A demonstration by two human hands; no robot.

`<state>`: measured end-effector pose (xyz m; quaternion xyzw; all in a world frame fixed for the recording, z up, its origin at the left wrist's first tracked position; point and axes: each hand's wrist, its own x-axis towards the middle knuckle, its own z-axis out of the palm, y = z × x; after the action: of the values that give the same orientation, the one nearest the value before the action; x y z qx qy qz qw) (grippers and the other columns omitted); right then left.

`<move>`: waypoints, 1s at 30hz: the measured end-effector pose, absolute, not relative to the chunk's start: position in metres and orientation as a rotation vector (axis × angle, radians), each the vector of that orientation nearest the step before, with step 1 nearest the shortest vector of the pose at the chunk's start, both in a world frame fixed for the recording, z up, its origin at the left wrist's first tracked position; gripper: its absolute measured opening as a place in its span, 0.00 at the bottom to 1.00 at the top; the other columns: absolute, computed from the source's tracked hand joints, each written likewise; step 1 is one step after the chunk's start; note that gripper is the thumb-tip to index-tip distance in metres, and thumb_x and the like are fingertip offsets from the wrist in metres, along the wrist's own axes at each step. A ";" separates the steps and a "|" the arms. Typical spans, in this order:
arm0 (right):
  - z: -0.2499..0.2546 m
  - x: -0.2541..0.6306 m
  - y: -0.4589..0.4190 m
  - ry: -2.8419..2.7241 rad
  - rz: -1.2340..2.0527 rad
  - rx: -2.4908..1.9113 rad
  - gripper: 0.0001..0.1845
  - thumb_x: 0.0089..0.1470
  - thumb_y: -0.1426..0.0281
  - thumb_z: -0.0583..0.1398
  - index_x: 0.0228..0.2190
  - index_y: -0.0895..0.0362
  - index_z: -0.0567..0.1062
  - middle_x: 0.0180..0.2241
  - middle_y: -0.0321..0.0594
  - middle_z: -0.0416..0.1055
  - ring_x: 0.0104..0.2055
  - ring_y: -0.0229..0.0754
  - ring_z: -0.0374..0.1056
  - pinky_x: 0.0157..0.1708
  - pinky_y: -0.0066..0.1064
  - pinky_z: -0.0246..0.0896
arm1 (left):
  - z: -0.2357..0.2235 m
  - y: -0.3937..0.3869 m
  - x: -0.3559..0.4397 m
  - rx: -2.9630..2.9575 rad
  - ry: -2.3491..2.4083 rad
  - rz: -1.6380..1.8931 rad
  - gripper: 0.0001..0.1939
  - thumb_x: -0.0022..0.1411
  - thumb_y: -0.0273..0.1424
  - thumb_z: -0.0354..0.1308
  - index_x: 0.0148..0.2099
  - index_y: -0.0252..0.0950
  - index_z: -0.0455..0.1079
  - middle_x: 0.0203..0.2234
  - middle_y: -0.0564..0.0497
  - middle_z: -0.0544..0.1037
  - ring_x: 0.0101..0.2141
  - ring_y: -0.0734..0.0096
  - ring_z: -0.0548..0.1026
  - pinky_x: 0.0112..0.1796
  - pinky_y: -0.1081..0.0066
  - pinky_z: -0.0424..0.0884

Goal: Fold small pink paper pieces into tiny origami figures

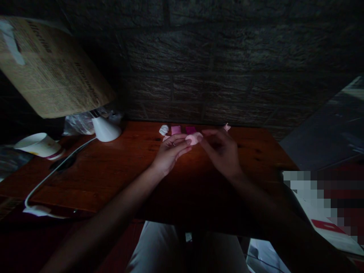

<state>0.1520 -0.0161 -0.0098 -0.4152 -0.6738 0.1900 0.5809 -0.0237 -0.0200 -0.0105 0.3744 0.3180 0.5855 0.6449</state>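
Note:
A pale pink piece of what looks like modelling clay (pixel 193 138) is held up over the table between both hands. My left hand (pixel 172 151) pinches its left side between thumb and fingers. At its right edge, my right hand (pixel 223 151) presses with the thumb, its fingers curled and slightly blurred. Behind the hands lie a white twisted lump (pixel 164 130), a pink square block (pixel 176 130) and a magenta block (pixel 190 130). Another small pink piece (pixel 165 138) is partly covered by my left hand. A pink pointed piece (pixel 227 127) sits beyond my right hand.
A lamp with a newspaper-print shade (pixel 57 68) and white base (pixel 106 129) stands on the left of the wooden table (pixel 119 163). Near it are a paper cup (pixel 40 145), a white cable (pixel 57 167) and a plastic bag (pixel 78 124). A dark brick wall (pixel 184 68) rises behind.

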 end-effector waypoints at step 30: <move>-0.008 0.149 -0.023 -1.776 0.020 -0.777 0.11 0.61 0.74 0.64 0.44 0.50 0.83 0.40 0.40 0.78 0.41 0.43 0.75 0.40 0.37 0.73 | -0.019 -0.018 -0.024 1.187 0.779 1.445 0.23 0.48 0.30 0.76 0.48 0.43 0.79 0.35 0.51 0.86 0.35 0.67 0.82 0.26 0.76 0.72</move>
<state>0.1492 -0.0232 -0.0075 -0.3303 -0.7554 0.0083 0.5658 -0.0237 -0.0177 -0.0195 0.4970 0.3262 0.6051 0.5295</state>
